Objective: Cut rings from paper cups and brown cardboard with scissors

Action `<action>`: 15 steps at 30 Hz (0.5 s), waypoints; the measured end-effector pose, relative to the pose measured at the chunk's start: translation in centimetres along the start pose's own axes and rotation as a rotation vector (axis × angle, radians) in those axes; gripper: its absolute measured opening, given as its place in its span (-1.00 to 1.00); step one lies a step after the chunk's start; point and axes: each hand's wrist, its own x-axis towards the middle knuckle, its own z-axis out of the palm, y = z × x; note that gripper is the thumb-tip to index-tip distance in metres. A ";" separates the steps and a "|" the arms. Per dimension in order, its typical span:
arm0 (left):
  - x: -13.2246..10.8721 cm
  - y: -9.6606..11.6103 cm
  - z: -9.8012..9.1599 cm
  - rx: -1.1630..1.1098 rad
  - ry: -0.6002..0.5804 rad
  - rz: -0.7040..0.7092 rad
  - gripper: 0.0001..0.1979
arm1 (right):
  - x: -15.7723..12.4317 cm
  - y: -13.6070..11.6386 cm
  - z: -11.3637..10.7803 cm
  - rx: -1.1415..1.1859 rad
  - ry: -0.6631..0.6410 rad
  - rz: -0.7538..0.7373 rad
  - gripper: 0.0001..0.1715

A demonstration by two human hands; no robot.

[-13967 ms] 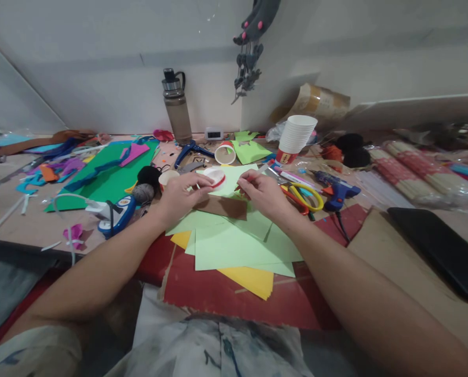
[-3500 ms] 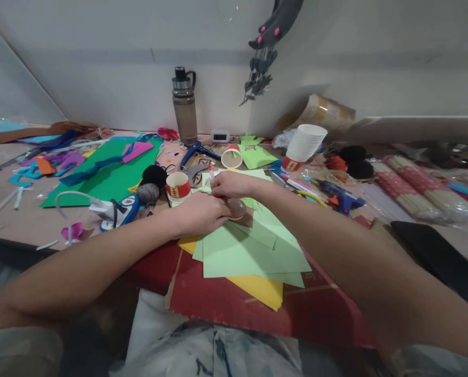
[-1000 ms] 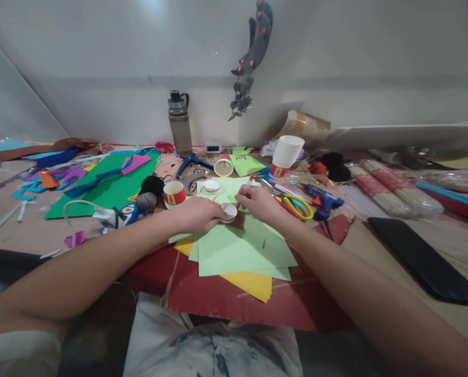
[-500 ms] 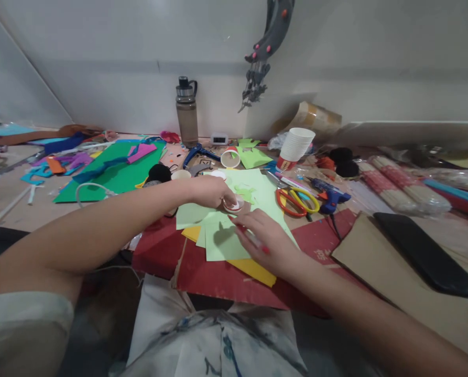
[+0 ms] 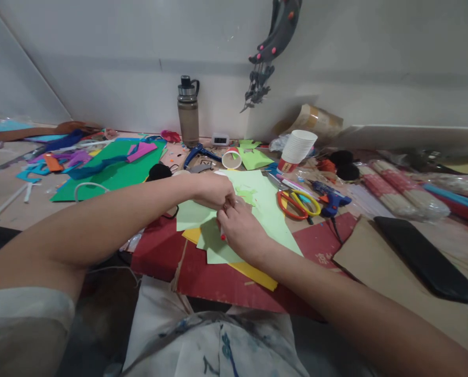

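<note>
My left hand (image 5: 211, 190) reaches across a pile of light green paper sheets (image 5: 271, 220) with its fingers pinched shut; what it pins down is hidden behind my right hand. My right hand (image 5: 240, 230) sits right against it, fingers curled round a pen whose red end (image 5: 222, 237) sticks out below the knuckles. The two hands touch at the fingertips. A yellow sheet (image 5: 257, 275) lies under the green ones, all on red cardboard (image 5: 159, 256).
Orange-and-yellow scissors (image 5: 297, 203) and a blue glue gun (image 5: 331, 198) lie right of the hands. Behind them stand a stack of white cups (image 5: 298, 146), a tipped cup (image 5: 231, 157) and a water bottle (image 5: 188, 112). Green foam (image 5: 104, 175) left, black tablet (image 5: 430, 259) right.
My right hand has come back up from the near edge of the green sheets to meet the left hand, the pen still in it. The small white ring by the left fingers is now covered.
</note>
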 end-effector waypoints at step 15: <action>0.2 0.6 -0.8 -0.017 -0.031 -0.061 -0.66 | -2.2 0.7 -0.6 0.168 0.073 0.026 -0.84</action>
